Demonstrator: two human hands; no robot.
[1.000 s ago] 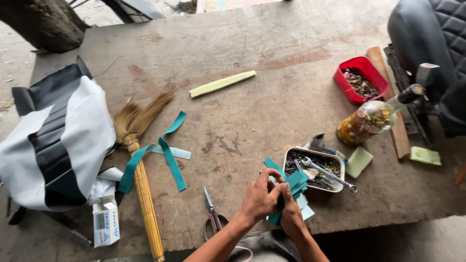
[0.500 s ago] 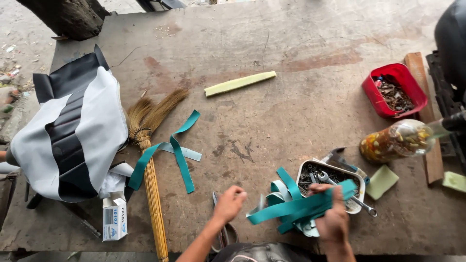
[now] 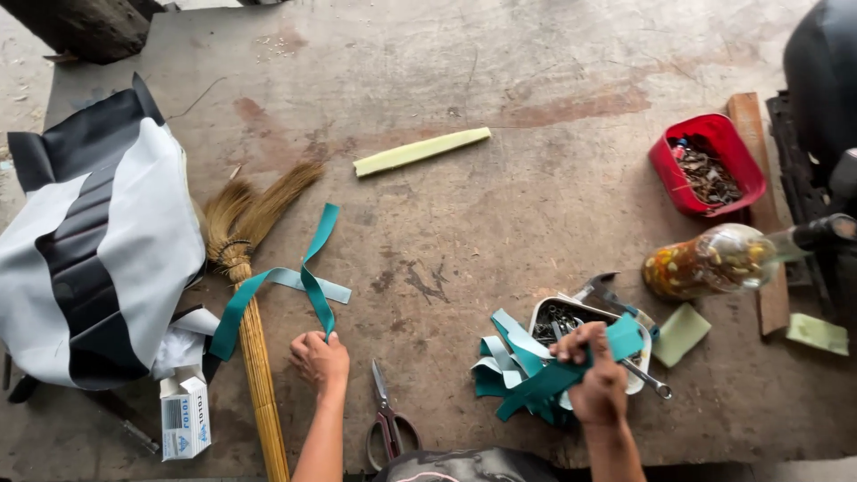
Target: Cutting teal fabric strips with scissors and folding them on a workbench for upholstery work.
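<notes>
On the worn brown bench [image 3: 536,178], teal strips of flat, flexible material lie in two places. One long strip [image 3: 308,281] crosses itself in a loop beside a broom [image 3: 245,295]; its near end is pinched in the left hand [image 3: 319,359], whose fingers are curled closed around it. A bundle of strips [image 3: 527,370], folded and tangled, sits at the near edge, and the right hand [image 3: 596,379] is clenched around one band of it, which runs from the bundle up across a white tray [image 3: 546,312] of metal bits.

The bench top is stained and scuffed, with bare ground beyond its far left corner. Scissors [image 3: 386,419] lie between the two hands, near the edge. A black-and-white seat cover [image 3: 89,241] rests at the left, a small box [image 3: 185,415] below it. A pale yellow strip [image 3: 421,151] lies farther out, well apart from both hands. To the right stand a red tub [image 3: 745,187] and a bottle [image 3: 710,261] on its side.
</notes>
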